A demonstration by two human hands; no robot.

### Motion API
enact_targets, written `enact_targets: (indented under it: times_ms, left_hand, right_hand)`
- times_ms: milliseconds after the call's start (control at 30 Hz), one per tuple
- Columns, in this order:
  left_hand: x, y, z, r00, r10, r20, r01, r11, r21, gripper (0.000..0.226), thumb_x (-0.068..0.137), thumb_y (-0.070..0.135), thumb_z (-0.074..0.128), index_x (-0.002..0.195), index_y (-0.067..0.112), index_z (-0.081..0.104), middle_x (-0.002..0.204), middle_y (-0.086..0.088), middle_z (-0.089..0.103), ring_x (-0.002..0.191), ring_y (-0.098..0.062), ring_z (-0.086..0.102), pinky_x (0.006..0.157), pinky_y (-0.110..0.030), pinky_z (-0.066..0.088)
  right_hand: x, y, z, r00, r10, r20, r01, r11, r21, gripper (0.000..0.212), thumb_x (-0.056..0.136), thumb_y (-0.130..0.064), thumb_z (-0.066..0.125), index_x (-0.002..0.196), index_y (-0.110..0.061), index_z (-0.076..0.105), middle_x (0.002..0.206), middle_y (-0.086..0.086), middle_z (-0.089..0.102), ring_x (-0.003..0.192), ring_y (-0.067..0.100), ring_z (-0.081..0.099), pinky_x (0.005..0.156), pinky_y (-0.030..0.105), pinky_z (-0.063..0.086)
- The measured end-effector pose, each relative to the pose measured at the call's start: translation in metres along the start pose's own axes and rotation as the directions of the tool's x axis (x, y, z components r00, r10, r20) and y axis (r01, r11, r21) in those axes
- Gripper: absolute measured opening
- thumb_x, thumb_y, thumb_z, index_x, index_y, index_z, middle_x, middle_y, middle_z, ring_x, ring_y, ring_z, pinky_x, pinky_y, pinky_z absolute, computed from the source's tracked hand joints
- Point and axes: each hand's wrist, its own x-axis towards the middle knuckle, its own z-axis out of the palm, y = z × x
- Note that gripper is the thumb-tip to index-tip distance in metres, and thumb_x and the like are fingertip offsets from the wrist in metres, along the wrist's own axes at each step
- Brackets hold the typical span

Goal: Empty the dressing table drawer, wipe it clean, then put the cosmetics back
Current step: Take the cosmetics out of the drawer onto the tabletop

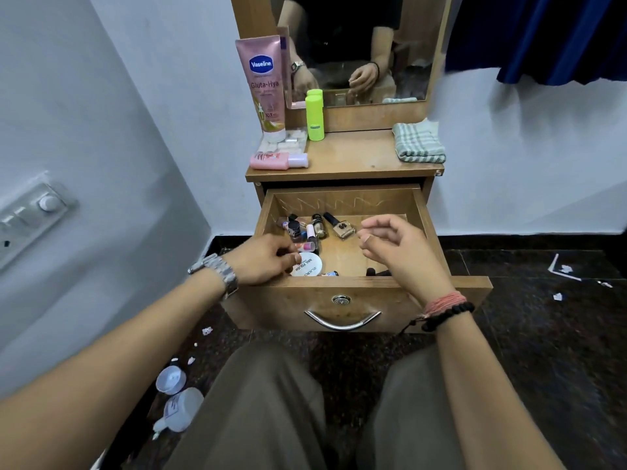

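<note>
Inside the open wooden drawer, emptying is part-done: left hand pinches the round white tin at seven o'clock, right hand loosely curled, empty.

White walls, dark speckled floor, blue curtain.

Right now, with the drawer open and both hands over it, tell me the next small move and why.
Probably lift out the round white nail polish remover tub. The left hand already has its fingers on the tub's edge at the drawer's front left, the right hand holds nothing, and nail polish bottles still lie inside. The tabletop has bare space beside the folded cloth to set it down.
</note>
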Motion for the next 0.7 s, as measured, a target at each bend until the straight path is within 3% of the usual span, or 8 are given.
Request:
enact_targets:
  times_ms: [133,300,500,600,700]
  left_hand:
    - [0.033,0.005,0.005,0.993,-0.117,-0.025,0.120,0.973,0.199,0.035,0.085,0.047,0.061,0.108,0.021,0.064,0.106,-0.001,0.065,0.093,-0.019,0.059,0.071,-0.025,0.042]
    - [0.056,0.014,0.021,0.992,-0.108,-0.068,0.127,0.895,0.427,0.049,0.075,0.046,0.070,0.112,0.018,0.058,0.112,-0.006,0.063,0.102,-0.027,0.060,0.072,-0.028,0.042]
    - [0.061,0.017,0.022,0.998,0.047,0.048,-0.065,0.853,0.518,0.050,0.077,0.029,0.071,0.123,0.026,0.051,0.122,-0.007,0.057,0.105,-0.029,0.058,0.078,-0.034,0.048]
    - [0.060,0.019,0.020,0.981,0.123,0.151,-0.187,0.802,0.567,0.053,0.086,0.022,0.061,0.135,0.034,0.043,0.140,-0.001,0.041,0.114,-0.030,0.054,0.083,-0.038,0.051]
    - [0.057,0.020,0.020,0.970,0.147,0.194,-0.240,0.724,0.647,0.054,0.093,0.024,0.052,0.141,0.038,0.033,0.144,0.000,0.029,0.108,-0.031,0.056,0.077,-0.038,0.052]
  right_hand:
    - [0.003,-0.001,-0.003,0.999,0.019,0.036,-0.023,0.992,0.124,0.014,0.089,-0.010,0.064,0.098,-0.021,0.063,0.103,0.004,0.069,0.103,0.019,0.066,0.087,0.031,0.057]
    - [0.006,0.005,-0.002,0.999,0.001,0.041,-0.007,0.991,0.136,0.011,0.089,-0.017,0.065,0.098,-0.023,0.064,0.101,0.000,0.070,0.100,0.015,0.067,0.085,0.030,0.057]
    - [0.005,0.004,-0.001,0.999,-0.007,0.042,0.000,0.986,0.165,0.008,0.090,-0.016,0.064,0.097,-0.022,0.065,0.099,0.001,0.069,0.097,0.015,0.067,0.084,0.029,0.057]
    - [0.005,0.003,0.000,0.999,-0.016,0.043,0.010,0.991,0.137,0.009,0.090,-0.016,0.064,0.096,-0.023,0.064,0.100,0.000,0.069,0.099,0.015,0.067,0.085,0.029,0.057]
    - [0.004,0.003,0.000,0.999,-0.021,0.045,0.016,0.993,0.115,0.010,0.090,-0.017,0.065,0.096,-0.024,0.064,0.101,-0.001,0.069,0.100,0.015,0.066,0.086,0.030,0.057]
